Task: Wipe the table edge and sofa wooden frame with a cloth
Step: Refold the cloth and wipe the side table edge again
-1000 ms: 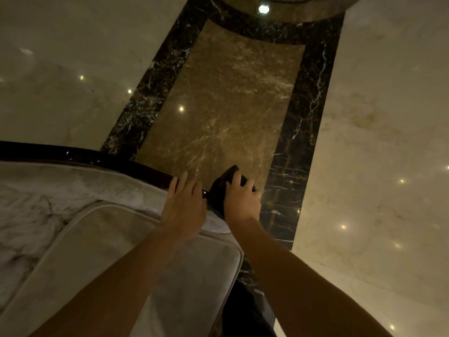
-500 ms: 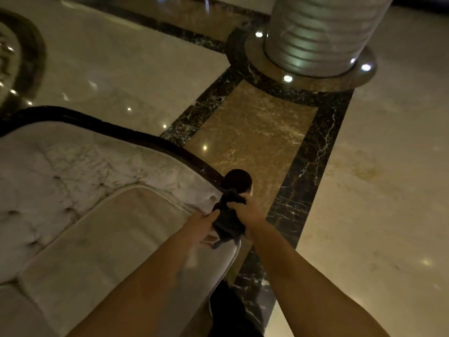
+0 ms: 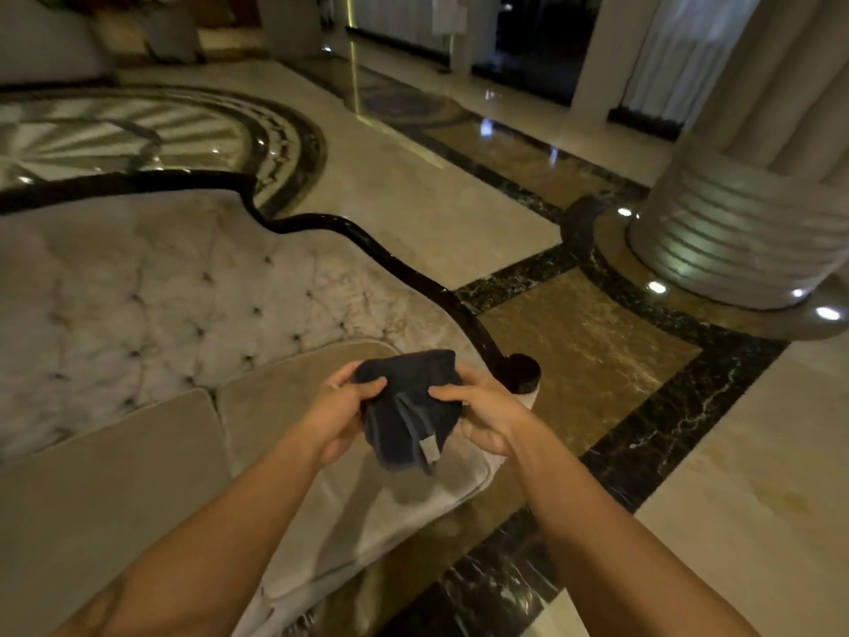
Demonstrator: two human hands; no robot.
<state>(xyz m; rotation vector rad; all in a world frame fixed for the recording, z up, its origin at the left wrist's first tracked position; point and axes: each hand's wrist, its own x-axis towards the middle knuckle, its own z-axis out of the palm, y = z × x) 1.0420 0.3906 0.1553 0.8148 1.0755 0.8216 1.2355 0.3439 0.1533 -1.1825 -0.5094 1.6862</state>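
While we've got both hands up in the lower middle of the frame, the dark cloth (image 3: 411, 409) sits bunched between them, held in the air over the right end of the seat cushion (image 3: 321, 452). Our left hand (image 3: 337, 418) pinches the cloth's left side, thumb on top, fingers curled under. Our right hand (image 3: 482, 416) grips the right side the same way, thumb pressed across the upper fold. So the two hands are close together, both clamped on the cloth, with just the wad of fabric between them. A small pale tag (image 3: 429, 448) pokes out near the cloth's bottom edge.

Just right of the cloth, the sofa's dark wooden frame (image 3: 413, 278) ends in a rounded knob, close to our right hand but not touching it. From there the glossy frame snakes up and left across the middle of the frame, following the top of the tufted pale backrest (image 3: 161, 291) out to the left edge.

Over on the right side there's a fluted column (image 3: 744, 213) on a round base with small lights, standing on the polished marble floor (image 3: 413, 200) with dark veined borders. Upper left shows a round sunburst inlay (image 3: 115, 135) in the floor. Everything's pretty dim and a bit blurry.
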